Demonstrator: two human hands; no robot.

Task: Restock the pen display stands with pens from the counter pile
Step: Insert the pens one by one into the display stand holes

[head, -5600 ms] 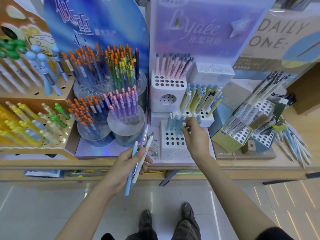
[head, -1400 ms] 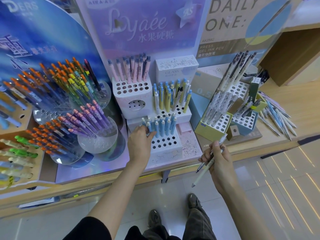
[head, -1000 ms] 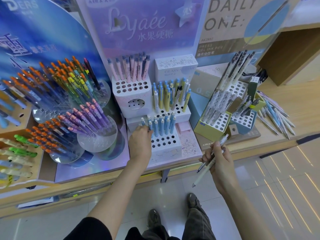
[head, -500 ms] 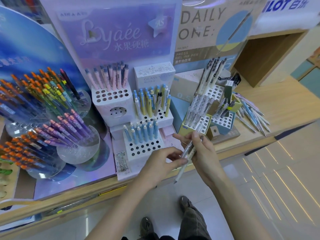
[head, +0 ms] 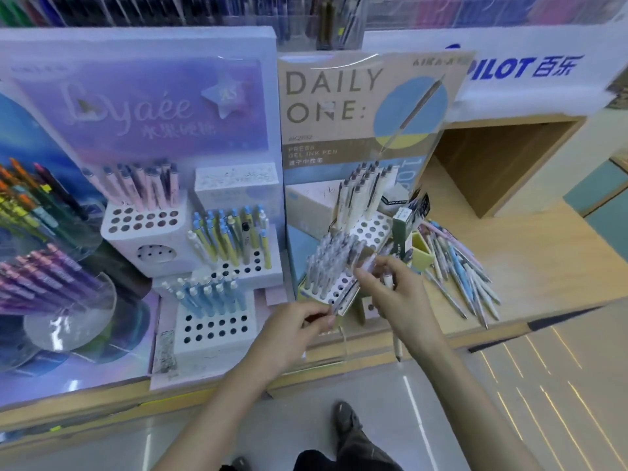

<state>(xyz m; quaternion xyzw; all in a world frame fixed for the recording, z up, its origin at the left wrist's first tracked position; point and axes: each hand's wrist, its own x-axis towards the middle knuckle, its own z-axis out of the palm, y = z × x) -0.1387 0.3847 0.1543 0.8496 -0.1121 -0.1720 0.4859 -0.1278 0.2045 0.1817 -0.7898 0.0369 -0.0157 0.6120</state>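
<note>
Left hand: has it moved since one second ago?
Yes. The left hand has gone rightward, from the left front corner of the white blue-pen block to just past its right side, by the yellow-based stand, where it pinches a clear pen.

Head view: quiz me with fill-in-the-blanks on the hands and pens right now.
1. The pen pile lies on the counter to the ___ of the Daily One stand.
2. The left hand pinches a ___ at that stand's front.
3. The right hand holds a pen with its tip pointing ___.
4. The front white block holds ___ pens.
Missing: right; pen; down; blue.
</note>
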